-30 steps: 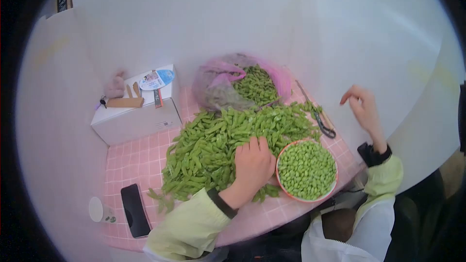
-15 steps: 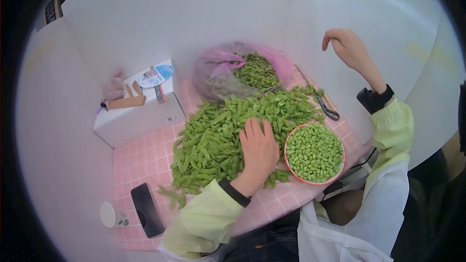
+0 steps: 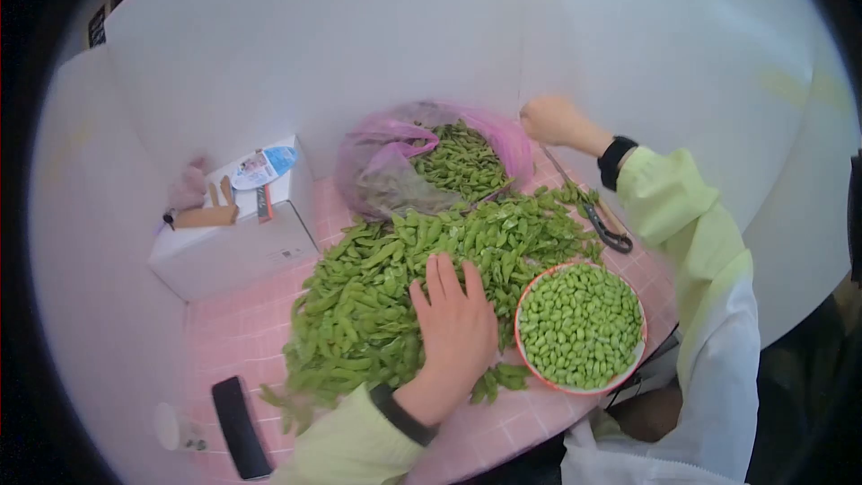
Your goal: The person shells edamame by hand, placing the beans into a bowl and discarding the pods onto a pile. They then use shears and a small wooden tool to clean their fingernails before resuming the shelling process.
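My left hand lies palm down with fingers apart on the heap of green edamame pods. Up at the back right, my right hand is curled closed beside the right edge of the pink plastic bag. Whether its fingers pinch the bag is hidden. Inside the bag are darker pods. To the right of my left hand stands a red-rimmed bowl filled with shelled green beans.
Black-handled scissors lie right of the heap. A white box at the left carries small wooden pieces and a label card. A black phone and a paper cup sit front left. White panels surround the table.
My right hand has swung left to the bag's edge, and its fingers are now curled in. The left hand stays on the pods with fingers more spread. The view has shifted slightly.
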{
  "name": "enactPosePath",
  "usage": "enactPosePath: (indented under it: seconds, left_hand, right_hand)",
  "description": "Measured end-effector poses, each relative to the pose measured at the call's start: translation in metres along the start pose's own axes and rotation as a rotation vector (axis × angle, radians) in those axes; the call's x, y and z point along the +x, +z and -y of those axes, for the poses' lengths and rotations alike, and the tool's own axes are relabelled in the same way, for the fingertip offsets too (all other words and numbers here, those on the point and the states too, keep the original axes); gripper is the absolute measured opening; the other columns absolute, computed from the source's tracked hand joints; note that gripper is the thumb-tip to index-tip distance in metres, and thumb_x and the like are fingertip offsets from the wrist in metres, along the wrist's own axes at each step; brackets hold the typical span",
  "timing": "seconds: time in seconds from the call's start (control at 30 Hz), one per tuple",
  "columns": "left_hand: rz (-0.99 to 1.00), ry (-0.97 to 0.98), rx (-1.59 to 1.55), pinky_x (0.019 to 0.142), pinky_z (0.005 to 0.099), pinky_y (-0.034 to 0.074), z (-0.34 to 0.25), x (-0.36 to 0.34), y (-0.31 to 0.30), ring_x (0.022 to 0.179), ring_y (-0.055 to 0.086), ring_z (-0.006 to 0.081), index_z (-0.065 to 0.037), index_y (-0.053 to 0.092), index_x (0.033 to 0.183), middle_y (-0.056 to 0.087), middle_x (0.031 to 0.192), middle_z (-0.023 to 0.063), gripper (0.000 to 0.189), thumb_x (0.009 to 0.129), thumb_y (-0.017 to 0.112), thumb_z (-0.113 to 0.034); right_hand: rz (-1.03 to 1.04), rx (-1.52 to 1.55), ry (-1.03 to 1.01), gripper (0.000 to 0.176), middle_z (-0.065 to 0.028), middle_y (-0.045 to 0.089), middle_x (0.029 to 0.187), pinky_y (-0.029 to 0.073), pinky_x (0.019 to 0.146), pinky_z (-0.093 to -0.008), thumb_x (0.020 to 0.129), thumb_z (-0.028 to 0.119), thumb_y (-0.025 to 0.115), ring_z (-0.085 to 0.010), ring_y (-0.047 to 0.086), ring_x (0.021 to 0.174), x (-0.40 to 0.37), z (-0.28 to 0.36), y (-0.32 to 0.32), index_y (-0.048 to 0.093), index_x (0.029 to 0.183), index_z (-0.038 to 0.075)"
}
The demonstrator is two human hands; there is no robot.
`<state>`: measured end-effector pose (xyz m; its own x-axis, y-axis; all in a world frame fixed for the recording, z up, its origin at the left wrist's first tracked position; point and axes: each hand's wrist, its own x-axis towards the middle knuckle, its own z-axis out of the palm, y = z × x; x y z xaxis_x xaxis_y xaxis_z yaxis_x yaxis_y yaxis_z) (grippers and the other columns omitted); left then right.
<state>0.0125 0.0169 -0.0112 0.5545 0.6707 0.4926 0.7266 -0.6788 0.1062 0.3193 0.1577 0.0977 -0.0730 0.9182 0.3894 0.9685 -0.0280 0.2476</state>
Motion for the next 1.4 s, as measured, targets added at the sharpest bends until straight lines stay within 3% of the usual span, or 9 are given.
enactPosePath:
  seconds: [0.27, 0.47, 0.57, 0.83, 0.93, 1.13, 1.23, 1.33, 1.4]
  left_hand:
    - [0.063, 0.009, -0.013, 0.104, 0.056, 0.024, 0.001, -0.005, -0.002, 0.132, 0.028, 0.0409, 0.004, 0.041, 0.131, 0.033, 0.138, 0.0273, 0.062, 0.083, 0.062, -0.029]
    - [0.066, 0.04, 0.001, 0.104, 0.0565, 0.024, 0.002, -0.005, -0.001, 0.132, 0.027, 0.0412, 0.004, 0.041, 0.131, 0.033, 0.138, 0.0274, 0.062, 0.085, 0.061, -0.032]
    - [0.047, 0.036, 0.007, 0.103, 0.0595, 0.023, 0.003, -0.005, 0.002, 0.134, 0.027, 0.0394, 0.002, 0.045, 0.13, 0.036, 0.138, 0.0263, 0.065, 0.086, 0.056, -0.045]
    - [0.02, 0.052, -0.01, 0.103, 0.061, 0.022, 0.002, -0.007, 0.002, 0.134, 0.026, 0.0413, 0.005, 0.045, 0.13, 0.036, 0.137, 0.0278, 0.072, 0.088, 0.049, -0.053]
    - [0.019, 0.051, -0.008, 0.103, 0.0612, 0.022, 0.002, -0.006, 0.003, 0.134, 0.026, 0.0407, 0.005, 0.045, 0.13, 0.037, 0.137, 0.0275, 0.072, 0.088, 0.049, -0.054]
    - [0.007, 0.045, -0.013, 0.104, 0.0629, 0.02, 0.004, -0.009, 0.007, 0.135, 0.025, 0.04, 0.005, 0.044, 0.131, 0.035, 0.14, 0.0267, 0.073, 0.088, 0.047, -0.054]
    - [-0.086, 0.068, 0.013, 0.1, 0.0548, 0.029, 0.001, -0.006, 0.003, 0.124, 0.038, 0.0403, 0.004, 0.045, 0.126, 0.042, 0.129, 0.0261, 0.059, 0.089, 0.053, -0.041]
    - [-0.221, 0.064, -0.406, 0.091, 0.048, 0.039, 0.001, 0.008, -0.016, 0.106, 0.051, 0.038, 0.004, 0.046, 0.122, 0.052, 0.114, 0.0227, 0.045, 0.088, 0.058, -0.022]
    - [-0.382, 0.149, -0.466, 0.085, 0.044, 0.042, -0.001, 0.012, -0.016, 0.097, 0.054, 0.0364, 0.004, 0.047, 0.12, 0.054, 0.106, 0.0208, 0.041, 0.085, 0.059, -0.011]
  right_hand:
    - [-0.025, -0.033, -0.194, 0.021, -0.0198, 0.065, 0.07, 0.052, 0.061, -0.0465, 0.079, 0.017, 0.053, -0.0384, 0.064, 0.066, -0.014, 0.018, 0.075, 0.067, 0.072, 0.003]
    - [-0.04, -0.025, -0.159, 0.023, -0.0201, 0.065, 0.069, 0.052, 0.06, -0.0474, 0.08, 0.019, 0.052, -0.038, 0.064, 0.065, -0.002, 0.02, 0.063, 0.067, 0.073, 0.002]
    - [-0.032, -0.04, -0.176, 0.028, -0.0207, 0.065, 0.07, 0.051, 0.061, -0.0491, 0.079, 0.023, 0.051, -0.0386, 0.064, 0.065, -0.005, 0.028, 0.052, 0.066, 0.072, 0.001]
    - [0.012, -0.021, -0.14, 0.039, -0.0212, 0.064, 0.067, 0.05, 0.062, -0.051, 0.081, 0.031, 0.046, -0.0389, 0.063, 0.064, -0.009, 0.033, 0.034, 0.065, 0.07, -0.001]
    - [0.041, -0.051, -0.133, 0.037, -0.0211, 0.065, 0.072, 0.051, 0.064, -0.0499, 0.083, 0.03, 0.044, -0.0392, 0.063, 0.068, -0.01, 0.036, 0.028, 0.065, 0.076, 0.001]
    - [-0.217, 0.429, -0.382, 0.032, -0.0172, 0.056, 0.069, 0.044, 0.064, -0.045, 0.096, 0.025, 0.04, -0.0367, 0.055, 0.066, -0.016, 0.045, 0.024, 0.053, 0.08, 0.0]
    - [-0.077, 0.595, -0.469, 0.031, -0.0149, 0.05, 0.069, 0.041, 0.063, -0.0382, 0.099, 0.024, 0.04, -0.0303, 0.05, 0.064, -0.036, 0.062, -0.004, 0.05, 0.08, 0.001]
    - [0.032, 0.734, -0.549, 0.033, -0.0111, 0.046, 0.062, 0.038, 0.056, -0.0335, 0.099, 0.022, 0.043, -0.0232, 0.045, 0.057, -0.067, 0.084, -0.038, 0.049, 0.075, 0.001]
    - [0.092, 0.781, -0.608, 0.035, -0.009, 0.042, 0.058, 0.035, 0.051, -0.0323, 0.099, 0.023, 0.045, -0.0195, 0.042, 0.052, -0.087, 0.095, -0.059, 0.047, 0.072, 0.001]
